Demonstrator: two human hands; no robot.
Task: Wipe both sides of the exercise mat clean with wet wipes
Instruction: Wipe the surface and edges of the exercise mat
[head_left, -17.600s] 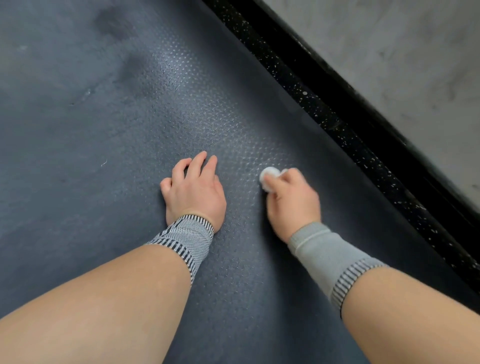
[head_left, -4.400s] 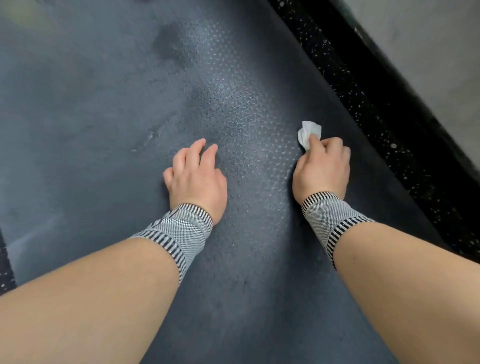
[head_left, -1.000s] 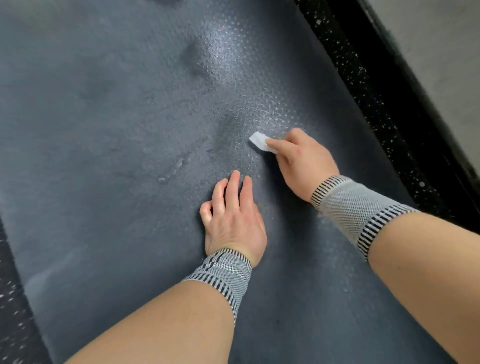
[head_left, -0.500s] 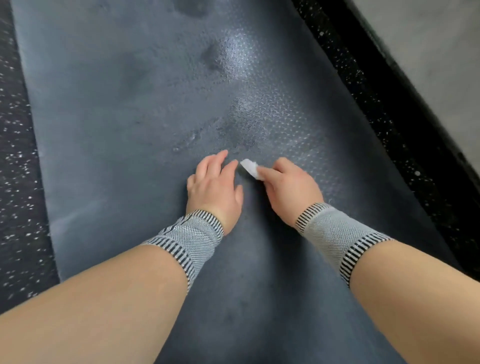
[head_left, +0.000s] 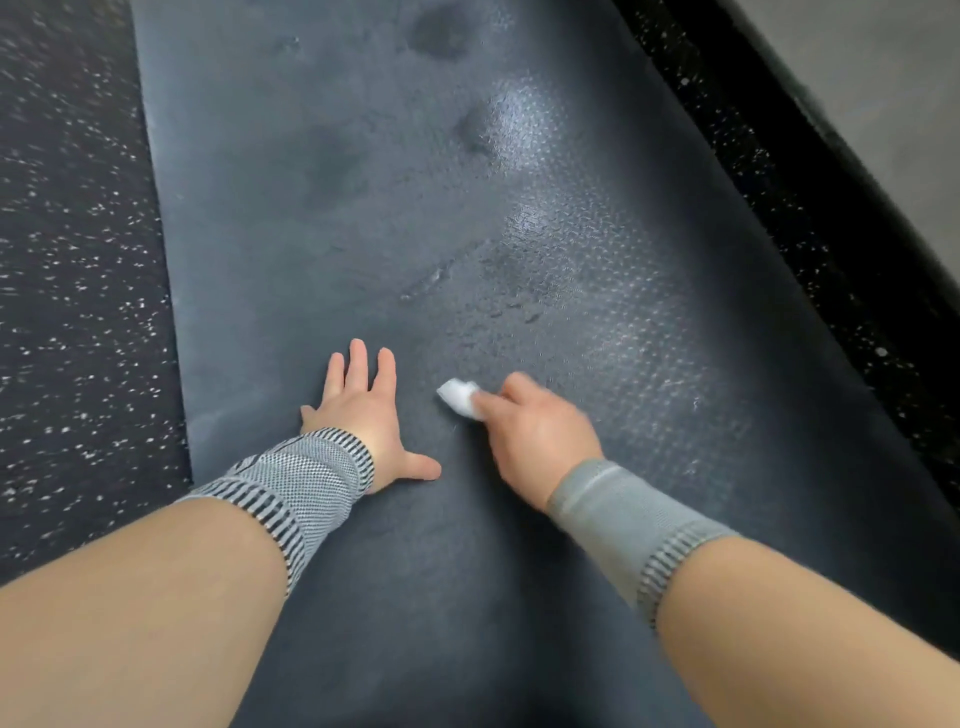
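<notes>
A dark grey textured exercise mat lies flat on the floor and fills most of the head view. Wet, shiny streaks show on its right half. My left hand rests flat on the mat with fingers spread. My right hand pinches a small crumpled white wet wipe and presses it to the mat just right of my left hand. Both wrists wear grey knitted bands.
Black speckled rubber floor lies along the mat's left edge. The same black speckled floor runs along the mat's right edge, with a grey wall beyond it. The mat carries dark damp patches farther ahead.
My right hand has slid the wipe back toward me and slightly right. My left hand has spread flat and moved left. The view has shifted, showing more of the mat's left edge.
</notes>
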